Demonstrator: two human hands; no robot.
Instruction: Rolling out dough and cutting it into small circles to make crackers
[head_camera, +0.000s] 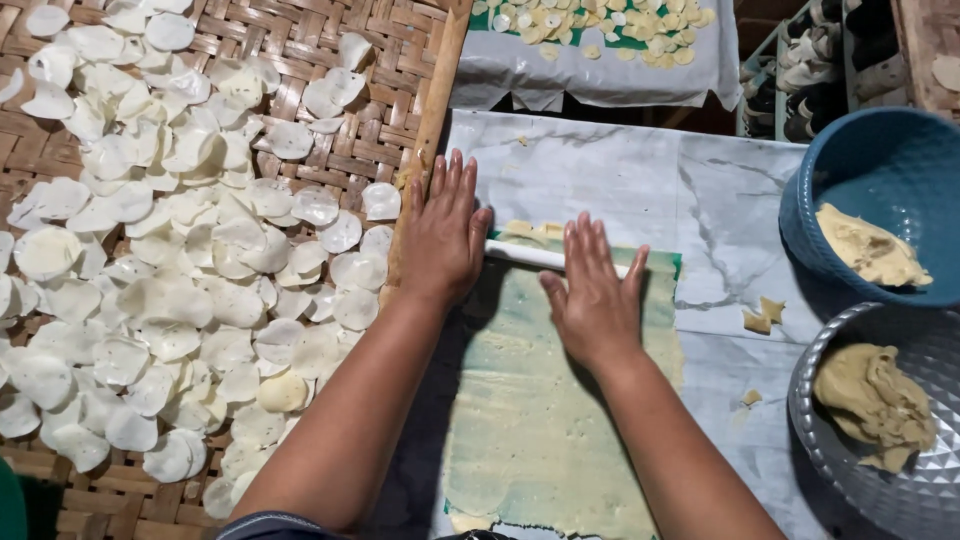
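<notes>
My left hand and right hand lie flat, fingers spread, palms pressing the white rolling pin across the thin dough sheet near the marble table's far edge.

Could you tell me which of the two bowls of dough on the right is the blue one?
The farther, upper bowl is blue; the nearer bowl below it is silvery metal.

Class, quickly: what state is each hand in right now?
Left hand: open, palm flat on the white roller.
Right hand: open, flat on the roller.
</notes>
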